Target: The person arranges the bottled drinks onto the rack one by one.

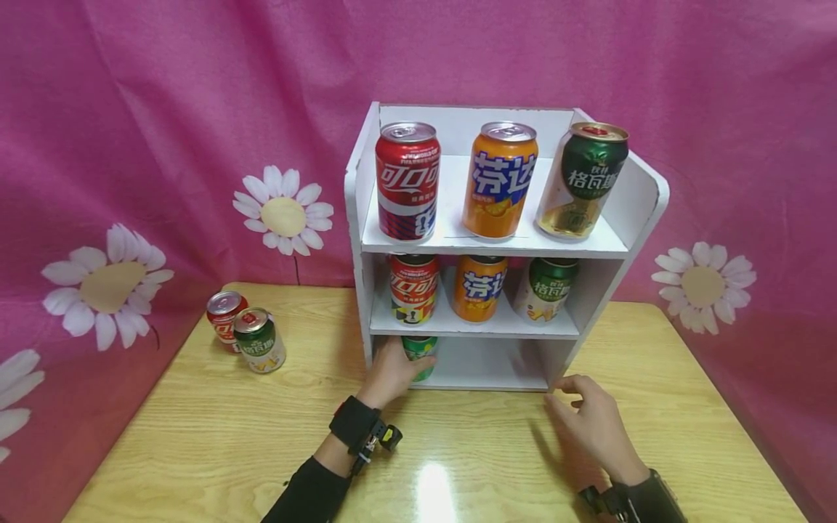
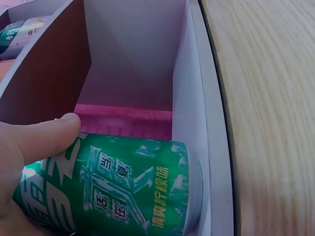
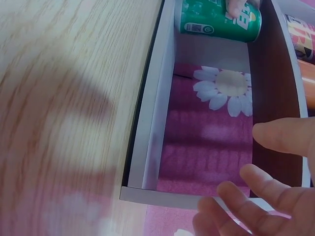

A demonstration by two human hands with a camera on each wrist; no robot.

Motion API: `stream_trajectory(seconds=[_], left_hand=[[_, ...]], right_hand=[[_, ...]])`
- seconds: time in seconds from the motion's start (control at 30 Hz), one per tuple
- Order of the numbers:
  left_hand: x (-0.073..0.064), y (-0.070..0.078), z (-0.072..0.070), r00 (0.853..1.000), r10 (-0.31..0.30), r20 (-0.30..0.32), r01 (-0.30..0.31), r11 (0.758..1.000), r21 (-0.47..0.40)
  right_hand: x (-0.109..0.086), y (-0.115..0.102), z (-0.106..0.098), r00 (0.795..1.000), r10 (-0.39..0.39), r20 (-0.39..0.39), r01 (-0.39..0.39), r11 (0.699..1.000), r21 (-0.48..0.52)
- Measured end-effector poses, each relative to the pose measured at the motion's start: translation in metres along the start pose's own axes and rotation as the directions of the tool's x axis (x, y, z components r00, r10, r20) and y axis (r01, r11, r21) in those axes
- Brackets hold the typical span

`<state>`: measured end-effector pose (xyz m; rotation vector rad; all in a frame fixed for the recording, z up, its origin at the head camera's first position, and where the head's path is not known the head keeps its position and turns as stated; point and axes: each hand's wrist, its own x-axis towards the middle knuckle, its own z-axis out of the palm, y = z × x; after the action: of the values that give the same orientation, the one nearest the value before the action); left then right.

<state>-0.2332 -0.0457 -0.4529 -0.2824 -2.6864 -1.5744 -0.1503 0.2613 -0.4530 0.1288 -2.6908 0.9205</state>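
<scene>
A green soda can stands at the left end of the bottom compartment of a white shelf. My left hand grips it, thumb across its front; the left wrist view shows the thumb on the green can. In the right wrist view the same can sits at the compartment's far end. My right hand is at the shelf's lower right corner with fingers loosely bent and nothing in them. In its wrist view the right hand hovers by the bottom compartment, thumb and fingers apart.
On the top shelf stand a red cola can, an orange soda can and a green-and-gold can. Similar red, orange and green cans fill the middle row. A red can and a green-and-white can stand left on the wooden table.
</scene>
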Motion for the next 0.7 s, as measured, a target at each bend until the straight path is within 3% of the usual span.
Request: stream_trajectory(seconds=[0.27, 0.7], left_hand=[[-0.0006, 0.0041, -0.0043, 0.999, -0.034, 0.042, 0.034, 0.999, 0.018], [-0.0009, 0.005, -0.0066, 0.995, -0.068, 0.075, 0.07, 0.997, -0.025]], right_hand=[[0.0006, -0.0001, -0.0001, 1.0, 0.005, 0.008, -0.005, 1.0, 0.009], [0.0016, -0.0007, -0.0013, 1.0, 0.02, 0.024, -0.019, 1.0, -0.011]])
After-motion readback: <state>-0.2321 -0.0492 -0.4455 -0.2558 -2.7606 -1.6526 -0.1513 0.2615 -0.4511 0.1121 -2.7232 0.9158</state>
